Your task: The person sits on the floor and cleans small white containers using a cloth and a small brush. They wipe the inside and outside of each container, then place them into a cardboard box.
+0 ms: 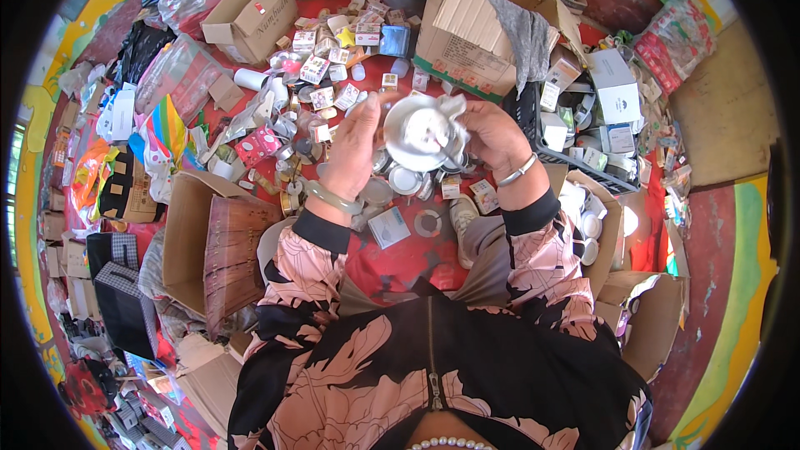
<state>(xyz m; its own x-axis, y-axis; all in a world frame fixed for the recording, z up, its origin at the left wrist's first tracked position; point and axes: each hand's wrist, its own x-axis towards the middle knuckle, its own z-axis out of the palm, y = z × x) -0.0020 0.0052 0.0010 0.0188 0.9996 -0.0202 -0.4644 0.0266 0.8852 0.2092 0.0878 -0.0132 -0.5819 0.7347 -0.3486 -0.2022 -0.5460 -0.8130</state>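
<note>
A round whitish container, shiny and shaped like a shallow tin or cup, is held up in front of me between both hands. Crumpled white material shows in its middle and sticks out at its upper right edge; I cannot make out what that is. My left hand grips the container's left side, thumb raised and fingers partly hidden behind it. On the other side my right hand has its fingers closed at the rim and the crumpled material. Below lie round white lids or tins and a small white box.
Small boxes, jars and cans cover the red floor ahead. A cardboard box stands far left, a bigger one far right. Beside the latter is a black crate of packages. Open cartons flank my legs.
</note>
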